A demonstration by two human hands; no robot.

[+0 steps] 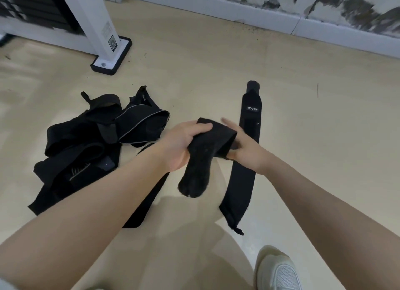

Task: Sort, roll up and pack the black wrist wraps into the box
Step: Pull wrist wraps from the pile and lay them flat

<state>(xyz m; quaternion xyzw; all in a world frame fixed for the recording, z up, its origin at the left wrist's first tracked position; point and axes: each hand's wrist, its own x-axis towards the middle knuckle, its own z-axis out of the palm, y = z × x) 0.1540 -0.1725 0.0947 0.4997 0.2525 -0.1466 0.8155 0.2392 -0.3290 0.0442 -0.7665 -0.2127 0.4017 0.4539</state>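
Both my hands hold one black wrist wrap (207,146) above the floor. My left hand (184,142) grips its upper part, thumb over the top edge. My right hand (242,146) holds the other side, fingers partly tucked behind the fabric. The wrap's loose end (194,183) hangs down between my arms. A second black wrap (246,159) with a white logo lies flat and straight on the floor right of my hands. A tangled pile of black wraps and straps (97,142) lies on the floor to the left. No box is in view.
A white machine frame with a black-edged foot (112,55) stands at the back left. A white skirting board (281,21) runs along the stained far wall. My white shoe (279,270) shows at the bottom right. The floor (324,138) is beige.
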